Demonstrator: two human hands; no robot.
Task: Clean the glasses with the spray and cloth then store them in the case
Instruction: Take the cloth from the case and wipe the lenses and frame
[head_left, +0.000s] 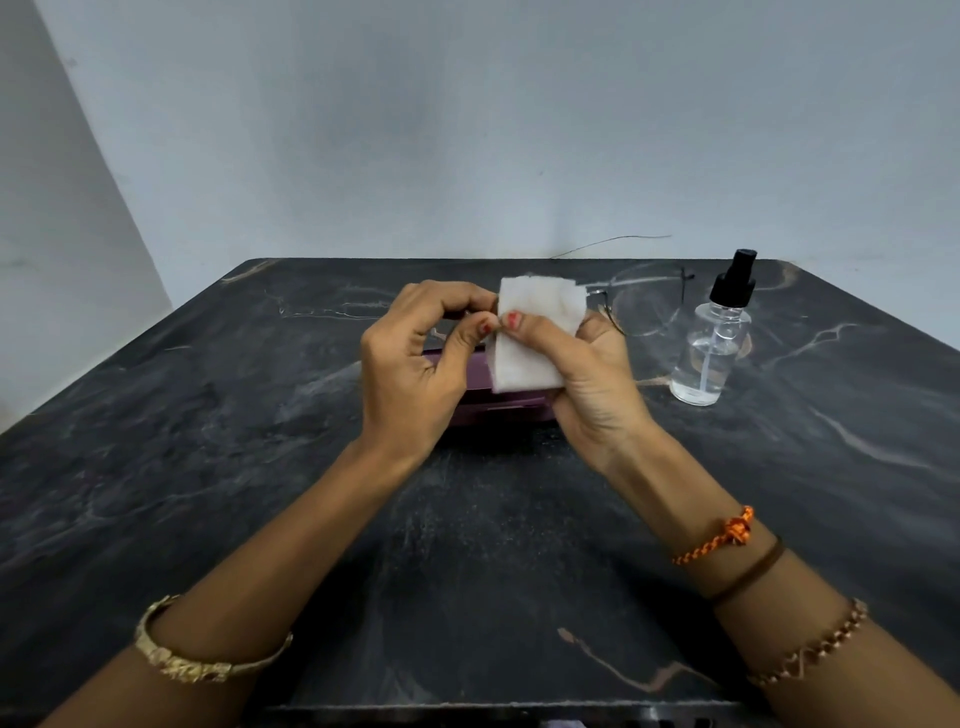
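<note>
While the right hand (587, 374) pinched the white cloth (535, 332) over one lens of the glasses (647, 306), the left hand (415, 353) gripped their other side above the purple case (498, 405). Wiping looked underway, with casing left; the spray bottle (714, 338) stood just beside.

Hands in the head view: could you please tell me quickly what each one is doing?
Left hand: fingers curled, pinching the thin-rimmed clear glasses.
Right hand: gripping the white square cloth round a lens.

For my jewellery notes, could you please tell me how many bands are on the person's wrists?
4: a gold bangle on the left arm; an orange thread, a brown band and a beaded chain on the right. None seem hidden.
</note>
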